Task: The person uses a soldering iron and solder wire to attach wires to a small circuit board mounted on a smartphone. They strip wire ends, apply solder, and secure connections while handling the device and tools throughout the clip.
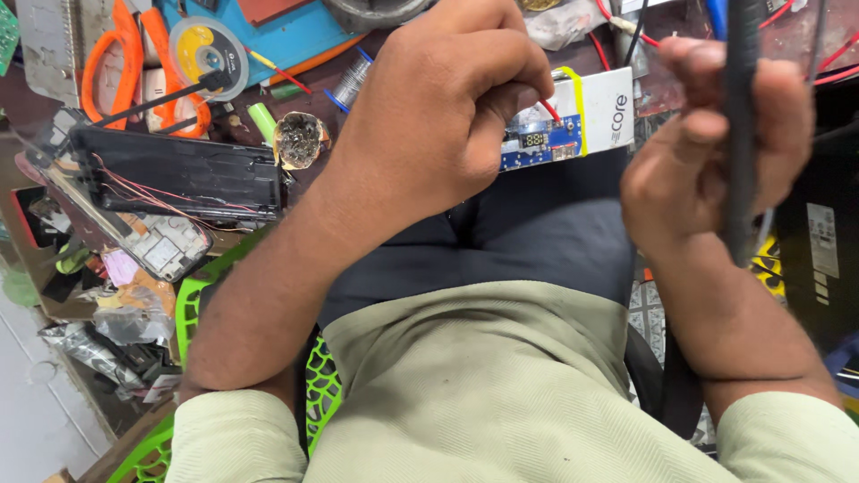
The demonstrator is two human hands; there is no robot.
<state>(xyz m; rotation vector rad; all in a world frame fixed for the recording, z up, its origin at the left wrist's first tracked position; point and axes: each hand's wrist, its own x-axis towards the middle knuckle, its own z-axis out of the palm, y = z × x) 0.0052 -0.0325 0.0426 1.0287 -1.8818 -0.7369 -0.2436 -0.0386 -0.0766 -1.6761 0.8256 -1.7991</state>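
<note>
A person's left hand point(438, 116) pinches a red wire point(548, 109) to the blue circuit board point(541, 143) on a white power bank point(586, 116), its casing open, while the right hand point(716, 143) grips a dark tool point(741, 125).

White power bank point(595, 116), board exposed

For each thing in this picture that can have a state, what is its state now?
left hand: closed in a fist over a thin red wire
right hand: grip closed around a dark rod-shaped tool
blue circuit board: exposed, small display lit
white battery pack: banded with yellow tape
orange scissors: lying closed
black casing: open, wires showing
</note>
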